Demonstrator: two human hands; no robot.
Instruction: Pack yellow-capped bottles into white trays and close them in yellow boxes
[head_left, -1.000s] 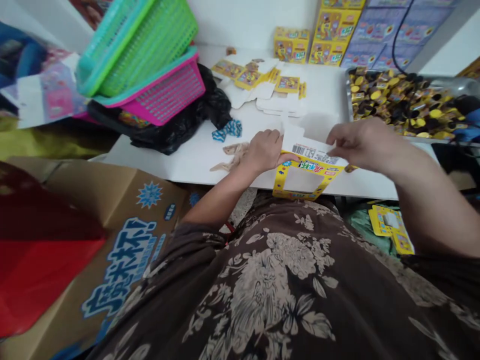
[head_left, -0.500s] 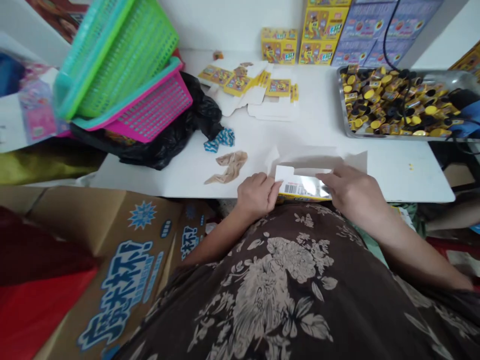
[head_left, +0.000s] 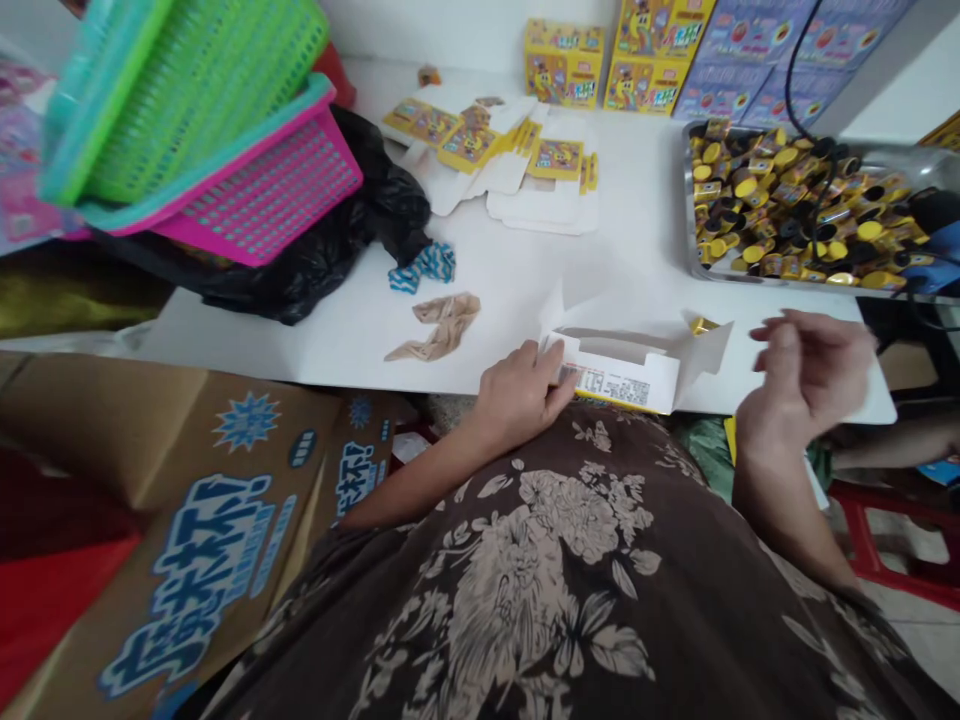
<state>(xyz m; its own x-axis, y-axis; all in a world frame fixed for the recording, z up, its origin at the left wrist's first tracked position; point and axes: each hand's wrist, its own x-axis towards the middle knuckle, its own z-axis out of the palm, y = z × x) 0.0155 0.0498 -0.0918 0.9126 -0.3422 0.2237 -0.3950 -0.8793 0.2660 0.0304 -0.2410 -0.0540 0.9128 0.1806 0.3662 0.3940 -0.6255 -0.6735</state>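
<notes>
My left hand [head_left: 523,393] is closed on the left end of a small carton [head_left: 619,375], its thumb and fingers pinching the wall. The carton's top is open, with white flaps standing out at both ends, and its near side carries printed text and a barcode. To the right of the carton, apart from it, my right hand [head_left: 806,380] hovers over the table edge. Its fingers are loosely stretched and slightly blurred, with nothing visible in them. By the carton's right flap shows a small gold-yellow piece [head_left: 703,326].
A metal tray [head_left: 688,200] full of small yellow and black cups stands at the right. Flattened yellow cartons [head_left: 469,145] lie at the back. Stacked baskets [head_left: 277,190] lean at the left, with a beige crumpled piece [head_left: 439,328] nearer. Finished-looking boxes [head_left: 564,65] line the wall.
My right hand has left the carton and moved right, its fingers opening out. The carton's open top and right flap now show. The gold-yellow piece has come into sight. The view has shifted slightly.
</notes>
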